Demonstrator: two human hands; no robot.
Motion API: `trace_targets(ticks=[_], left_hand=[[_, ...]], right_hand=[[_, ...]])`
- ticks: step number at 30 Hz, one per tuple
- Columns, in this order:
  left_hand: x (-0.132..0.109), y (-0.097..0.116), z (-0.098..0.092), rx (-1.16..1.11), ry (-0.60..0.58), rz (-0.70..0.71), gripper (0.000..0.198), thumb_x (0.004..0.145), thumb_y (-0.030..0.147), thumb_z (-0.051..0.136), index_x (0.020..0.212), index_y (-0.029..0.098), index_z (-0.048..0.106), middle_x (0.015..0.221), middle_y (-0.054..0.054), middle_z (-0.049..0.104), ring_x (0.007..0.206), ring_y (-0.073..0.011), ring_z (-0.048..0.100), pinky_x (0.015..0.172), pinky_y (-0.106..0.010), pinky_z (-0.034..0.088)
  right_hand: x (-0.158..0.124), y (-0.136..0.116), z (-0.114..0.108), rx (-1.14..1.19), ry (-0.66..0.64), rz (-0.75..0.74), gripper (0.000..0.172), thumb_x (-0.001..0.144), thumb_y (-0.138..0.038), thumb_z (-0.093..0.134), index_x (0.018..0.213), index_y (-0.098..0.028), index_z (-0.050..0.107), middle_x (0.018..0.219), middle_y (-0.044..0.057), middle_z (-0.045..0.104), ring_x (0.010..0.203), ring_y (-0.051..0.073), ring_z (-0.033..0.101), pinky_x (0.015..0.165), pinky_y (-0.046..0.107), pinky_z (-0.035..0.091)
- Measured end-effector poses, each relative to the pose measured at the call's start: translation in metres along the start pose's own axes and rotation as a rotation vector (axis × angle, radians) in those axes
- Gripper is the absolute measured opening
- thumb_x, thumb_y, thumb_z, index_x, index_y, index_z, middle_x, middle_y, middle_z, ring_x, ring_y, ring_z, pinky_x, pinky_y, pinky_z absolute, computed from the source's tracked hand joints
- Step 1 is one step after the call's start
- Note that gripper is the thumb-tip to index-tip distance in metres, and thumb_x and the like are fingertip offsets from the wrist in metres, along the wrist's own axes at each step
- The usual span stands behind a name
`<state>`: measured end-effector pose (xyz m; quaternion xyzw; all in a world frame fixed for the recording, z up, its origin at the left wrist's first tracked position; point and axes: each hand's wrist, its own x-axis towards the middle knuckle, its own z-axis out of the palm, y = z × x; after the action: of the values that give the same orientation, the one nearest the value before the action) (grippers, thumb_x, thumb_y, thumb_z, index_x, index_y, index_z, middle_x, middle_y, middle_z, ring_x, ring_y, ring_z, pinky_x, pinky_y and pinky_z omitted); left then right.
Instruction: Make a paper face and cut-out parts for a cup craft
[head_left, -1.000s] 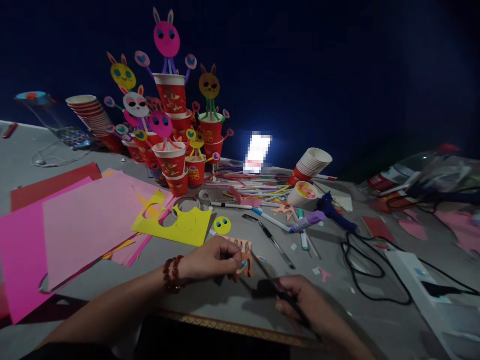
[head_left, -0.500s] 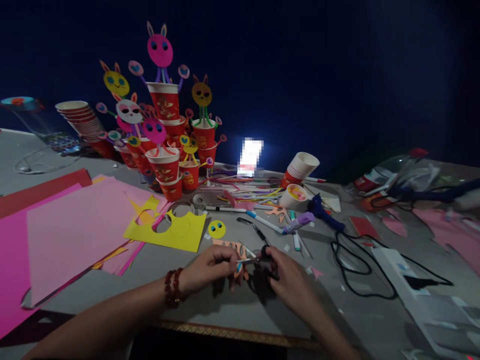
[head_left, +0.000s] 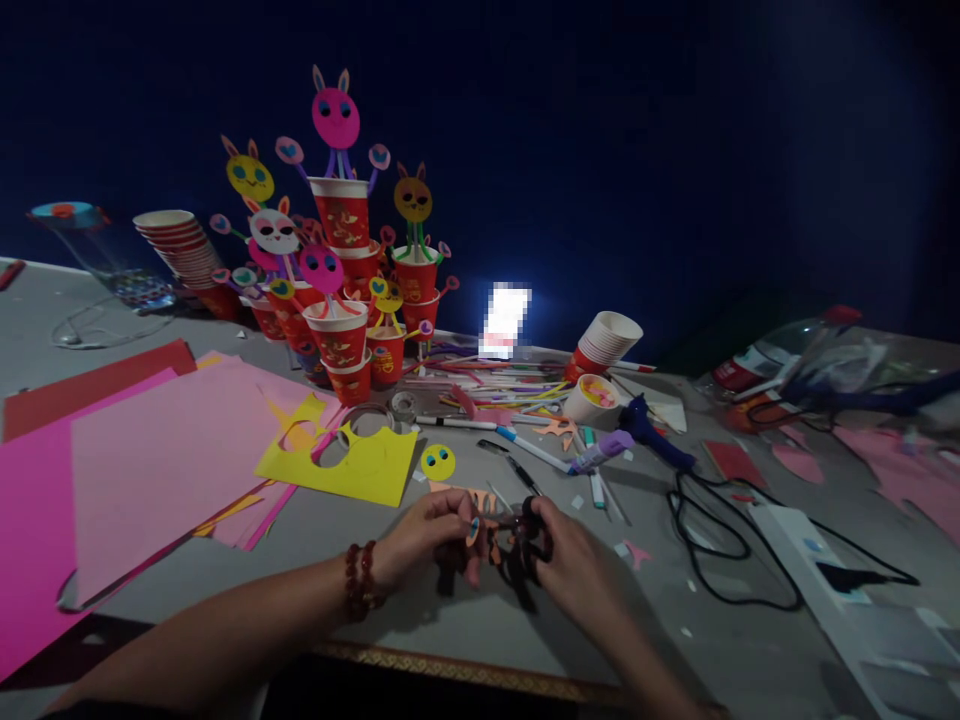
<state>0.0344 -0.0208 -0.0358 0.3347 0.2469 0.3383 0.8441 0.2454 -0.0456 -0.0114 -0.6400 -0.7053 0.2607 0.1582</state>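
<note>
My left hand, with a red bead bracelet at the wrist, pinches a small paper cutout with blue on it. Dark-handled scissors are gripped in my right hand, their blades pointing left towards the cutout. Whether the blades touch the paper I cannot tell. Just beyond the fingers lies an orange paper sheet with cut-out holes, partly hidden by my hands. A yellow paper face with blue eyes rests behind my left hand.
Yellow cut paper and pink sheets lie left. Behind them stand stacked red cups bearing paper rabbit figures. A purple glue stick, a blue glue gun and a black cable are right. A lit, blurred screen stands at the back.
The view has shifted slightly, so the scene sits a little lower and to the right. My left hand still pinches the cutout, and my right hand still holds the scissors.
</note>
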Motion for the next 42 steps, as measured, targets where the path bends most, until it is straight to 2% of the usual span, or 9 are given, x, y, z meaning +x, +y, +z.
trace_targets(ticks=[8,13,16,21,24,28,30,34,42], left_hand=[[-0.001,0.008,0.008,0.015,-0.041,0.04,0.031,0.072,0.028,0.071,0.076,0.018,0.042,0.072,-0.001,0.065,0.05,-0.0139,0.065,0.046,-0.021,0.048],[0.001,0.01,0.009,0.086,-0.008,-0.037,0.027,0.071,0.022,0.066,0.089,0.02,0.046,0.073,0.002,0.063,0.044,-0.0084,0.056,0.036,-0.015,0.04],[0.0,0.012,0.011,0.224,0.028,-0.057,0.024,0.079,0.033,0.066,0.088,0.018,0.05,0.071,0.002,0.062,0.041,-0.0041,0.047,0.034,-0.012,0.032],[-0.002,0.016,0.015,0.439,-0.01,-0.072,0.041,0.079,0.054,0.068,0.084,0.017,0.053,0.057,0.006,0.056,0.038,-0.0039,0.042,0.035,-0.014,0.03],[-0.003,0.016,0.013,0.469,-0.015,-0.091,0.047,0.078,0.062,0.067,0.084,0.016,0.055,0.051,0.007,0.053,0.037,-0.0049,0.042,0.035,-0.015,0.03],[-0.001,0.015,0.009,0.374,-0.011,-0.099,0.046,0.078,0.06,0.067,0.081,0.016,0.054,0.066,0.001,0.065,0.038,-0.004,0.047,0.036,-0.015,0.029],[0.0,0.015,0.008,0.314,-0.012,-0.098,0.045,0.078,0.058,0.067,0.081,0.016,0.053,0.069,-0.001,0.068,0.038,-0.0037,0.047,0.035,-0.015,0.026],[0.001,0.014,0.009,0.253,-0.01,-0.088,0.043,0.077,0.055,0.069,0.08,0.016,0.052,0.067,-0.001,0.069,0.036,-0.004,0.047,0.034,-0.015,0.025],[-0.001,0.016,0.014,0.315,0.07,-0.03,0.043,0.076,0.055,0.069,0.076,0.016,0.051,0.067,0.0,0.068,0.036,-0.0035,0.047,0.036,-0.015,0.027]], right_hand=[[0.002,0.012,0.002,0.064,-0.002,-0.027,0.015,0.071,-0.014,0.056,0.08,-0.024,0.049,0.069,-0.003,0.055,0.063,0.016,0.05,0.058,0.025,0.035],[0.006,0.005,-0.007,0.434,-0.062,0.022,0.013,0.072,-0.021,0.063,0.08,-0.023,0.052,0.063,-0.005,0.051,0.053,0.012,0.044,0.051,0.023,0.035],[0.007,-0.013,-0.015,0.6,-0.146,0.025,0.013,0.071,-0.021,0.063,0.08,-0.021,0.053,0.071,-0.003,0.056,0.058,0.012,0.048,0.054,0.023,0.041],[0.007,-0.03,-0.015,0.469,-0.16,-0.121,0.014,0.068,-0.012,0.06,0.076,-0.021,0.053,0.067,-0.005,0.053,0.06,0.011,0.045,0.055,0.021,0.038],[0.009,-0.032,-0.012,0.419,-0.138,-0.169,0.016,0.068,-0.01,0.059,0.077,-0.021,0.054,0.068,-0.006,0.053,0.061,0.012,0.045,0.057,0.022,0.038],[0.01,-0.036,-0.015,0.577,-0.242,-0.124,0.011,0.076,-0.016,0.059,0.085,-0.021,0.056,0.073,-0.003,0.059,0.064,0.013,0.054,0.059,0.024,0.043],[0.01,-0.035,-0.017,0.647,-0.211,-0.088,0.014,0.078,-0.022,0.063,0.091,-0.021,0.057,0.076,-0.001,0.061,0.065,0.015,0.056,0.06,0.026,0.046],[0.006,-0.027,-0.011,0.715,-0.033,-0.012,0.024,0.074,-0.036,0.07,0.091,-0.022,0.059,0.073,0.0,0.061,0.063,0.017,0.057,0.061,0.029,0.049],[-0.006,-0.031,0.004,0.794,-0.018,0.09,0.021,0.071,-0.036,0.072,0.079,-0.022,0.059,0.067,0.0,0.063,0.061,0.019,0.058,0.062,0.032,0.049]])
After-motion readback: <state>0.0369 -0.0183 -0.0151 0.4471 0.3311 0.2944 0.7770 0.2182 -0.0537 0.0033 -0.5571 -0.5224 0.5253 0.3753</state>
